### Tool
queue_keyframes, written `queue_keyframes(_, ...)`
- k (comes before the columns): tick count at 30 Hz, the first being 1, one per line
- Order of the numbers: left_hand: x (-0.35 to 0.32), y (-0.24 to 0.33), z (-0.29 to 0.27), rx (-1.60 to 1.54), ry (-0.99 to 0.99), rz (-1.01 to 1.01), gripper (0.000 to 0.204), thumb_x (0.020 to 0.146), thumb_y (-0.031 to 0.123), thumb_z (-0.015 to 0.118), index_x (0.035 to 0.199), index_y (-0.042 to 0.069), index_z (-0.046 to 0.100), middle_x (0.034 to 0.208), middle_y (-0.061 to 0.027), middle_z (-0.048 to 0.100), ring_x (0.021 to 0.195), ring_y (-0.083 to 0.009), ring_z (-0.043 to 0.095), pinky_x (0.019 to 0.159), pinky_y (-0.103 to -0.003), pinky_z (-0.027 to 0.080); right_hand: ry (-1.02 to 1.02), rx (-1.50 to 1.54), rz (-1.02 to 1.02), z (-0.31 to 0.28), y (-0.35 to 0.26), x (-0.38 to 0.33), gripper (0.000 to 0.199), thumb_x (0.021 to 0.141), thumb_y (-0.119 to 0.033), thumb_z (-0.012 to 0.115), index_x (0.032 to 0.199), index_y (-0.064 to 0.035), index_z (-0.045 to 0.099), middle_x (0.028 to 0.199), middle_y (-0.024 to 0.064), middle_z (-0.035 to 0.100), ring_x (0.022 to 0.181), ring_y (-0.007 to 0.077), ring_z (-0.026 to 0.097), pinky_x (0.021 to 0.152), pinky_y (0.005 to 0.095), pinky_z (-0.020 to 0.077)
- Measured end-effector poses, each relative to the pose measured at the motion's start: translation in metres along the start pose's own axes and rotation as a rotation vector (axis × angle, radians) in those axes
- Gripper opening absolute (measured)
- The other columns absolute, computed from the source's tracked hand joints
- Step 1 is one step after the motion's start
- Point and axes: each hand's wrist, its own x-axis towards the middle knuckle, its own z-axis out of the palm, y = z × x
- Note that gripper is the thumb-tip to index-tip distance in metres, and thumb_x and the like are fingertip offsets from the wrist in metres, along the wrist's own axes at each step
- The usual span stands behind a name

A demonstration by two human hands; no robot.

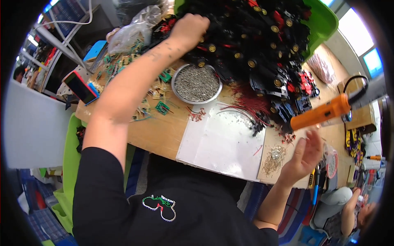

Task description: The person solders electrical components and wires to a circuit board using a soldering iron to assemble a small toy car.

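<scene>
My left hand point(190, 31) reaches across to the heap of black toy cars point(230, 41) with gold wheels and red parts. Its fingers curl down at the heap's left edge, and whatever they grip is hidden. My right hand point(305, 158) is raised over the table's right side, slightly blurred, fingers apart and nothing in them. Just above it hangs an orange electric screwdriver point(320, 112), not touched by the hand as far as I can see. A round metal dish point(175, 91) full of small screws stands below my left forearm.
Small green circuit boards point(163, 108) with wires lie at the left. Red wires point(254, 102) and small parts spread by a white sheet point(213, 143). A green bin point(324, 26) holds the heap. A phone point(80, 87) stands far left; another person point(347, 213) sits at lower right.
</scene>
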Motion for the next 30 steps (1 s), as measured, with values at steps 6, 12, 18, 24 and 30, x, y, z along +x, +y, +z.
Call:
queue_keyframes(6,0.004,0.03,-0.078,-0.504,0.367,-0.401,0.026,0.085,0.012,0.067,0.107,-0.001,0.066,0.102,-0.0238,0.068,0.099,-0.0385,0.064,0.087,-0.041,0.05,-0.349,-0.371,0.103,0.008,0.022,-0.01,0.014,0.083,-0.004,0.071,0.097,-0.0041,0.069,0.102,0.0078,0.067,0.098,0.0213,0.06,0.089,0.033,0.0453)
queue_keyframes(12,-0.094,0.096,-0.102,-0.521,0.257,0.493,0.032,0.078,0.003,0.071,0.109,0.003,0.068,0.111,-0.0136,0.064,0.105,-0.0329,0.062,0.09,-0.041,0.052,-0.462,-0.707,-0.138,0.037,0.06,-0.01,0.01,0.076,-0.009,0.074,0.086,-0.007,0.071,0.094,0.0057,0.065,0.093,0.0274,0.058,0.082,0.0392,0.0451)
queue_keyframes(18,-0.2,0.161,-0.102,-0.663,0.123,0.645,0.027,0.08,0.012,0.065,0.104,-0.001,0.066,0.11,-0.0153,0.061,0.104,-0.0308,0.061,0.087,-0.046,0.053,-0.573,-0.9,-0.221,0.063,0.071,-0.005,0.01,0.08,-0.018,0.071,0.084,-0.0088,0.071,0.099,0.0036,0.064,0.097,0.0253,0.057,0.083,0.0381,0.0422)
queue_keyframes(24,-0.217,0.167,-0.115,-0.728,-0.186,0.306,0.039,0.077,0.025,0.075,0.107,0.002,0.065,0.109,-0.0149,0.06,0.107,-0.0322,0.058,0.086,-0.042,0.053,-0.548,-0.761,-0.287,0.055,0.063,-0.006,0.006,0.082,-0.013,0.068,0.083,-0.0081,0.064,0.087,0.0068,0.064,0.085,0.0287,0.058,0.079,0.0415,0.0435)
queue_keyframes(30,-0.215,0.168,-0.095,-1.061,-0.57,-0.562,0.029,0.088,0.025,0.072,0.092,-0.001,0.06,0.083,-0.0104,0.062,0.071,-0.0215,0.063,0.067,-0.035,0.051,-0.583,-0.478,0.004,0.041,0.007,-0.023,0.006,0.087,-0.006,0.066,0.091,-0.002,0.064,0.081,0.0138,0.064,0.077,0.0336,0.061,0.07,0.0408,0.0486)
